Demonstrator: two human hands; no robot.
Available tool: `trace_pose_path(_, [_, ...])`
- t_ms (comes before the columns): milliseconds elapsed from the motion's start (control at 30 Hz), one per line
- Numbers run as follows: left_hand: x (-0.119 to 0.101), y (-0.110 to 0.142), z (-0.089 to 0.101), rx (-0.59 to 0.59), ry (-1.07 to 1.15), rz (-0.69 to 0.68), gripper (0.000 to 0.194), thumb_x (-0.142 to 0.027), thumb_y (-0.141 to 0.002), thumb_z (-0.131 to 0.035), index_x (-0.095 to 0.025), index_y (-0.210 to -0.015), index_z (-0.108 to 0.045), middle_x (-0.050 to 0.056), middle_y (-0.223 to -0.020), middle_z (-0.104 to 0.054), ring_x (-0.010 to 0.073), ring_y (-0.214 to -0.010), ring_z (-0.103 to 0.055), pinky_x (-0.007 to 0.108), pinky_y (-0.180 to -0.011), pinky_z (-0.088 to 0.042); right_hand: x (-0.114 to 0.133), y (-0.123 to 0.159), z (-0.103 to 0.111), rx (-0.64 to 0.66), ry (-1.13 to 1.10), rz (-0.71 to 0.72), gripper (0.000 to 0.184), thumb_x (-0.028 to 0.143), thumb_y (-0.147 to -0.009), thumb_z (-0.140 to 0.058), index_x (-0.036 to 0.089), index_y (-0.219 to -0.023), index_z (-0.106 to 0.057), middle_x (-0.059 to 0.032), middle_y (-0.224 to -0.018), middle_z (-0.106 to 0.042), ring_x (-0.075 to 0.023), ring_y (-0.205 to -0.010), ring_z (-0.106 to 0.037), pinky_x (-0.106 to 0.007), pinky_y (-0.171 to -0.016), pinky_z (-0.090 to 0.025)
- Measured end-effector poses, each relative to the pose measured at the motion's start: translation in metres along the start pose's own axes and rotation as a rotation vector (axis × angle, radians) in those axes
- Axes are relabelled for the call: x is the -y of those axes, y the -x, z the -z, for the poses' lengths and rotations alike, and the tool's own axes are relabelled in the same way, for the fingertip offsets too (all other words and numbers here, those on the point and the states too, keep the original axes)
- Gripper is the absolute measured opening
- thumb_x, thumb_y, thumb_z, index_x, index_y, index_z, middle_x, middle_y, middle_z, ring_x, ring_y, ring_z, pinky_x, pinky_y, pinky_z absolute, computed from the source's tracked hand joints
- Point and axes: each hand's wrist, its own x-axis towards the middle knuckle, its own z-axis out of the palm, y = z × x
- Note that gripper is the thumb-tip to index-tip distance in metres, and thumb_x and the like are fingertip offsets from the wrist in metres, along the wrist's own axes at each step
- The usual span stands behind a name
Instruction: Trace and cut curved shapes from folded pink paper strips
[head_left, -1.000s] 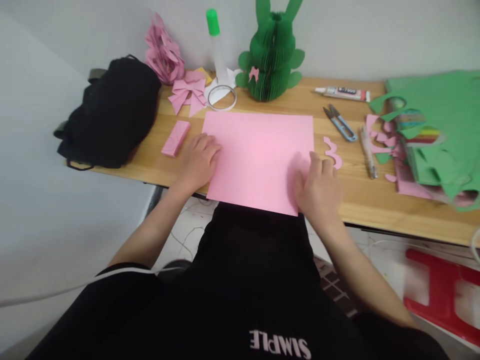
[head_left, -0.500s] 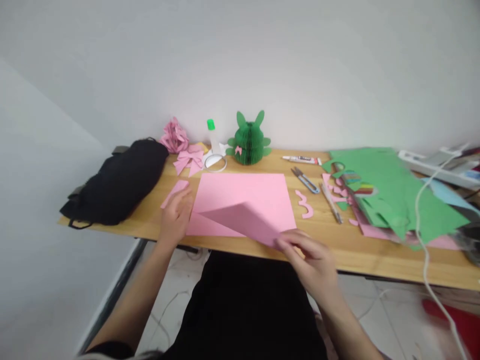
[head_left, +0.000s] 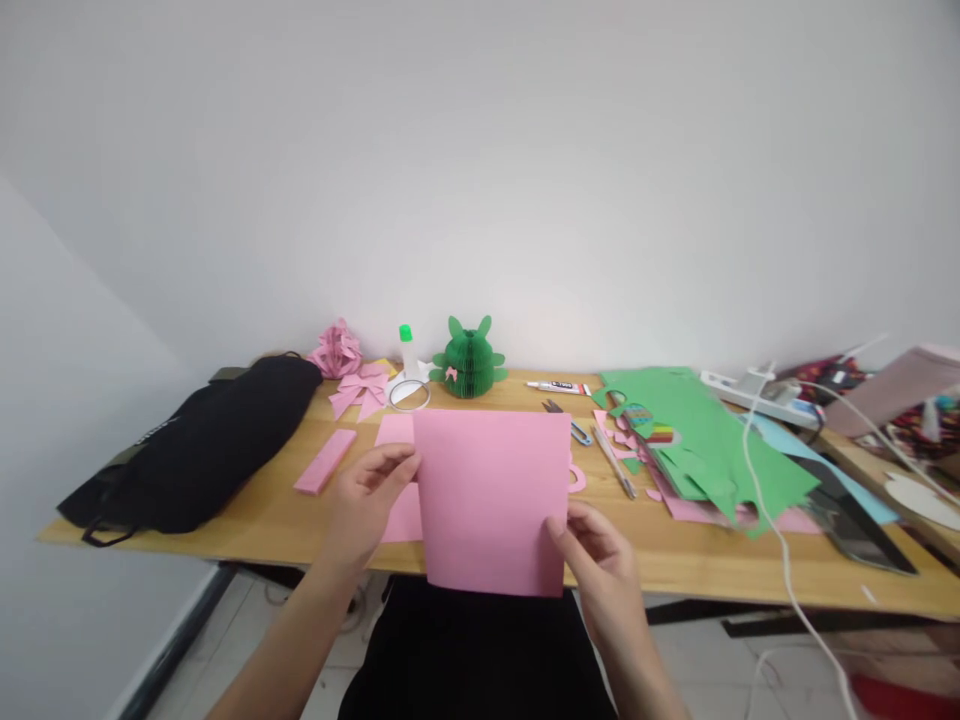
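A pink paper sheet (head_left: 487, 495) is lifted off the wooden table (head_left: 262, 515) and held upright in front of me. My left hand (head_left: 367, 500) pinches its upper left edge. My right hand (head_left: 600, 560) pinches its lower right corner. A second pink sheet (head_left: 397, 475) lies flat on the table behind it, mostly hidden. A small folded pink strip (head_left: 325, 461) rests to the left of my left hand.
A black bag (head_left: 191, 440) lies at the left. At the back stand a pink paper flower (head_left: 336, 350), a pink bow (head_left: 360, 390), a glue bottle (head_left: 407, 352), a tape ring (head_left: 409, 394) and a green paper rabbit (head_left: 468, 360). Green paper sheets (head_left: 705, 430), snips (head_left: 570, 425), a glue tube (head_left: 559, 386) and a cable (head_left: 765, 500) lie right.
The view has risen and pulled back. My right hand lifted the sheet's near corner, and now both hands hold the sheet upright off the table.
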Motion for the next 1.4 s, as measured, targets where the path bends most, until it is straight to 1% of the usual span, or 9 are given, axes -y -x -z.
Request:
trace_pose_path(167, [-0.002,0.007,-0.004,0.053,-0.142,-0.02,0.022,-0.033,-0.061,-0.079,-0.016,-0.074,-0.072,0.0,-0.066,-0.069,0.0093,-0.047,-0.06,0.021,-0.049,-0.054,0.01,-0.01,-0.002,0.056,-0.024,0.001,0.029,0.044,-0.066,-0.081,0.022,-0.085,-0.075,-0.0056,-0.088,-0.076,-0.0175,-0.081,-0.069,-0.027,-0.075,-0.054])
trace_pose_path(367, [-0.006,0.01,-0.006,0.132,-0.169,0.021,0.032,-0.039,-0.064,-0.076,-0.015,-0.083,-0.071,0.002,-0.07,-0.071,0.0125,-0.054,-0.062,0.023,-0.05,-0.055,0.012,-0.017,0.003,0.043,0.049,0.015,0.031,0.046,-0.067,-0.08,0.019,-0.081,-0.074,-0.0064,-0.083,-0.076,-0.0188,-0.076,-0.068,-0.03,-0.072,-0.054])
trace_pose_path(567, [-0.012,0.017,0.003,0.594,-0.238,0.22,0.025,-0.042,-0.068,-0.074,-0.017,-0.071,-0.069,0.002,-0.065,-0.068,0.0154,-0.057,-0.063,0.027,-0.054,-0.056,0.009,-0.019,0.011,0.019,0.14,0.078,0.03,0.047,-0.072,-0.074,0.019,-0.082,-0.071,-0.0066,-0.079,-0.074,-0.0216,-0.073,-0.069,-0.036,-0.071,-0.056])
trace_pose_path(633, [-0.012,0.018,0.005,0.614,-0.254,0.207,0.026,-0.043,-0.07,-0.072,-0.018,-0.064,-0.065,0.001,-0.06,-0.065,0.0144,-0.053,-0.06,0.027,-0.053,-0.055,0.012,-0.023,0.013,-0.058,0.279,0.207,0.03,0.045,-0.076,-0.07,0.019,-0.091,-0.07,-0.0092,-0.09,-0.074,-0.0235,-0.082,-0.069,-0.038,-0.074,-0.055])
trace_pose_path(733, [-0.014,0.018,0.004,0.661,-0.362,0.109,0.028,-0.041,-0.075,-0.067,-0.019,-0.059,-0.06,-0.002,-0.054,-0.055,0.0128,-0.051,-0.054,0.025,-0.051,-0.051,0.03,-0.033,0.008,-0.184,0.584,0.565,0.043,0.039,-0.078,-0.068,0.019,-0.116,-0.061,-0.0139,-0.116,-0.067,-0.0268,-0.107,-0.063,-0.045,-0.088,-0.051])
trace_pose_path(833, [-0.022,0.013,0.001,0.788,-0.542,-0.054,0.029,-0.036,-0.083,-0.059,-0.019,-0.06,-0.062,-0.002,-0.055,-0.054,0.0119,-0.052,-0.05,0.022,-0.049,-0.044,0.058,-0.04,-0.004,0.083,0.792,0.77,0.041,0.035,-0.08,-0.068,0.018,-0.117,-0.061,-0.0133,-0.12,-0.066,-0.026,-0.112,-0.06,-0.044,-0.095,-0.047])
trace_pose_path(967, [-0.03,0.007,-0.001,0.892,-0.755,-0.238,0.029,-0.033,-0.089,-0.051,-0.021,-0.071,-0.069,0.0,-0.065,-0.065,0.0143,-0.058,-0.056,0.022,-0.054,-0.042,0.084,-0.04,-0.019,0.388,0.827,0.714,0.018,0.026,-0.086,-0.063,0.02,-0.102,-0.067,-0.0028,-0.086,-0.073,-0.0164,-0.081,-0.067,-0.031,-0.079,-0.053])
trace_pose_path(1133, [-0.028,0.009,-0.002,0.917,-0.817,-0.258,0.027,-0.03,-0.089,-0.05,-0.023,-0.076,-0.073,0.0,-0.071,-0.072,0.0166,-0.064,-0.063,0.023,-0.059,-0.046,0.081,-0.034,-0.022,0.48,0.796,0.674,0.015,0.017,-0.086,-0.057,0.019,-0.076,-0.067,-0.0009,-0.075,-0.071,-0.0124,-0.067,-0.064,-0.024,-0.064,-0.05])
trace_pose_path(1400, [-0.032,0.024,-0.036,0.608,-0.477,-0.271,0.014,-0.03,-0.082,-0.064,-0.023,-0.084,-0.076,0.002,-0.085,-0.077,0.0187,-0.081,-0.071,0.027,-0.077,-0.056,0.074,-0.027,-0.019,0.474,0.817,0.751,0.012,0.016,-0.086,-0.057,0.018,-0.078,-0.066,-0.0004,-0.074,-0.07,-0.0114,-0.067,-0.061,-0.025,-0.065,-0.046])
